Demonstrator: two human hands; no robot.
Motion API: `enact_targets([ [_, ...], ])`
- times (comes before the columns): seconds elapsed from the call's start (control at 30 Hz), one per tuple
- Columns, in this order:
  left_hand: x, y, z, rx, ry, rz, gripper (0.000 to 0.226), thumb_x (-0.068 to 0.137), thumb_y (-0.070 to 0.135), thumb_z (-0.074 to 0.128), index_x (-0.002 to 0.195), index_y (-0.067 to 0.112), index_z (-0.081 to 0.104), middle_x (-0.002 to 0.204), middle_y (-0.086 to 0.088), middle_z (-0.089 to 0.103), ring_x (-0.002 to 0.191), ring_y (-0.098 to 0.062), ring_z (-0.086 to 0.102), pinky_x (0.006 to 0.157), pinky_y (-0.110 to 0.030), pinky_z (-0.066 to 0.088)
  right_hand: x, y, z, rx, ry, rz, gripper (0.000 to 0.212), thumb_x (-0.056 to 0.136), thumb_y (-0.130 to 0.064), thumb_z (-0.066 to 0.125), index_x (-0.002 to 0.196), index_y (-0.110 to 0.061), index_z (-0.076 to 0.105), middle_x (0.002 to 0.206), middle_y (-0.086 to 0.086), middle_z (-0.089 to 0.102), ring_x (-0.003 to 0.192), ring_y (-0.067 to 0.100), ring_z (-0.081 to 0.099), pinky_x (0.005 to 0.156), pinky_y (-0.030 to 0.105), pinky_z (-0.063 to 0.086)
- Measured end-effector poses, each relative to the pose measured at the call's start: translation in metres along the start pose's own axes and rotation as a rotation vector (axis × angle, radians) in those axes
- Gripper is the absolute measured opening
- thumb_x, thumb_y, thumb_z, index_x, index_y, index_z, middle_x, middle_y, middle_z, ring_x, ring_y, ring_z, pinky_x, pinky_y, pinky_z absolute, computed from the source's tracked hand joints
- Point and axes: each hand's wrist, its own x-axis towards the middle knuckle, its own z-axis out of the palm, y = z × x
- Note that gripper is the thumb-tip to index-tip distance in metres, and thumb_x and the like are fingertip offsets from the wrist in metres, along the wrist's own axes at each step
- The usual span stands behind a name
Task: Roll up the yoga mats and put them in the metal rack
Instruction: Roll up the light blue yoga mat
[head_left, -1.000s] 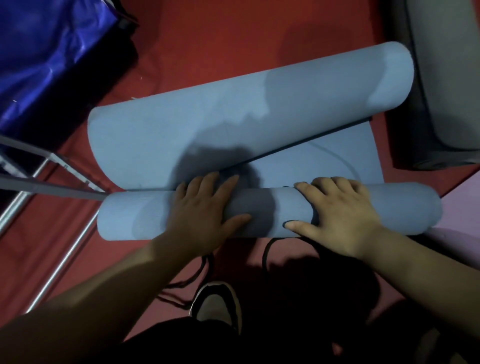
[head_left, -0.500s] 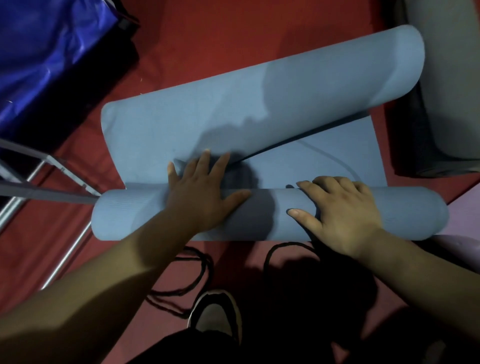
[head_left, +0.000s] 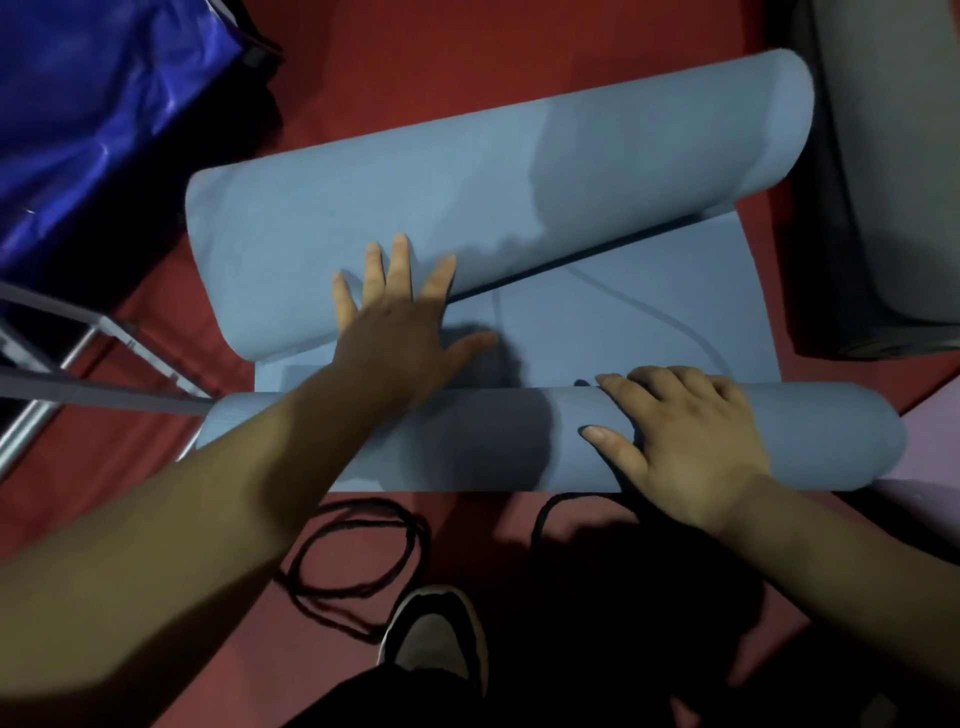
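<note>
A light blue yoga mat (head_left: 597, 322) lies on the red floor, curled at both ends. Its near end forms a tight roll (head_left: 493, 447) across the frame; its far end bulges in a bigger loose curl (head_left: 493, 192). My left hand (head_left: 400, 322) reaches past the near roll, fingers straight and spread, pressing against the far curl. My right hand (head_left: 685, 441) lies on top of the near roll with its fingers bent over it. Grey tubes of the metal rack (head_left: 78, 384) show at the left edge.
A shiny blue bag (head_left: 88, 114) sits at the upper left. A grey rolled mat (head_left: 893, 171) lies at the right edge, and a pale pink mat (head_left: 930, 410) beside it. A black cord (head_left: 353, 556) loops on the floor by my shoe (head_left: 436, 639).
My left hand left the near roll and moved forward onto the far curl, fingers spreading. My right hand stayed on the near roll. The flat stretch between the two curls widened.
</note>
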Motion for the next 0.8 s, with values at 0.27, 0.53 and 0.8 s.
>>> enact_targets([
  [0.27,-0.006,-0.001,0.005,0.0,0.017,0.0,0.09,0.084,0.089,0.024,0.159,0.04,0.008,0.168,-0.013,-0.011,0.154,-0.037,-0.01,0.118,-0.069,0.0,0.034,0.006,-0.01,-0.003,-0.015,0.02,0.083,0.088,-0.082,0.003,0.149,-0.039,0.039,0.146,-0.005,0.05,0.136,0.023,0.043,0.109,0.047,0.032],
  [0.53,-0.001,0.0,0.007,0.017,0.076,-0.008,0.093,0.084,0.089,0.026,0.16,0.038,0.01,0.168,-0.016,-0.007,0.154,-0.04,-0.007,0.117,-0.071,0.002,0.049,0.008,-0.013,0.022,-0.024,0.037,0.088,0.085,-0.085,0.001,0.151,-0.039,0.036,0.15,-0.003,0.046,0.139,0.025,0.039,0.111,0.048,0.031],
  [0.8,-0.001,0.003,0.004,0.009,0.084,-0.026,0.095,0.082,0.091,0.024,0.16,0.037,0.011,0.168,-0.016,-0.008,0.154,-0.04,-0.008,0.118,-0.07,0.0,0.063,0.011,-0.017,0.048,-0.042,0.054,0.085,0.087,-0.086,0.009,0.152,-0.038,0.034,0.154,0.001,0.042,0.141,0.027,0.037,0.112,0.049,0.031],
])
